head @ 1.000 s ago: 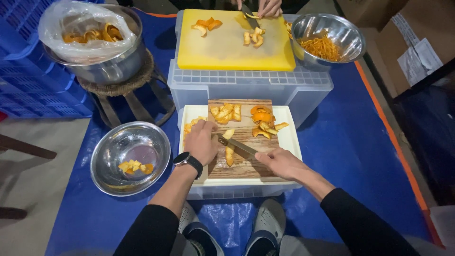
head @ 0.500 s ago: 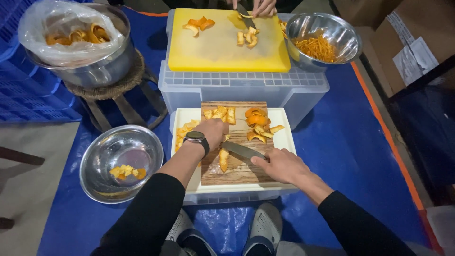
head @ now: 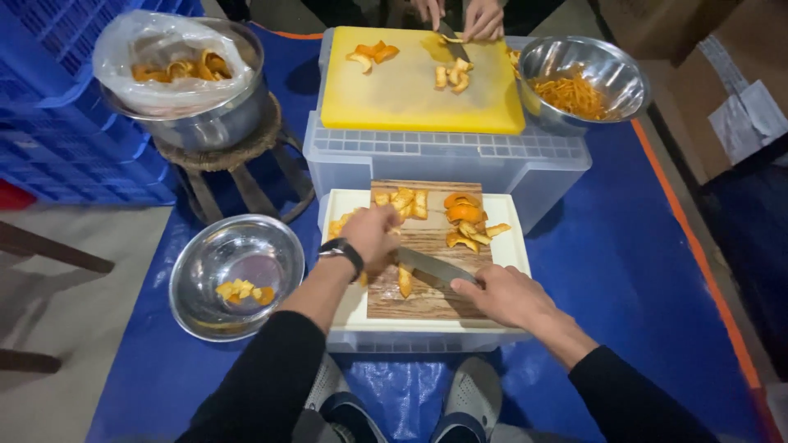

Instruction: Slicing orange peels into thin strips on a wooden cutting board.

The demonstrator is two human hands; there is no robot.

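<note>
One peel strip under knife, right hand gripping.

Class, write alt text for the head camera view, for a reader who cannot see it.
A right hand holds a knife over a wooden board while the left hand rests on orange peel. A steel bowl sits to the left; across, another person's hands cut peel on a yellow board.

Black long sleeves, a black wristwatch on the left wrist, grey clogs.
</note>
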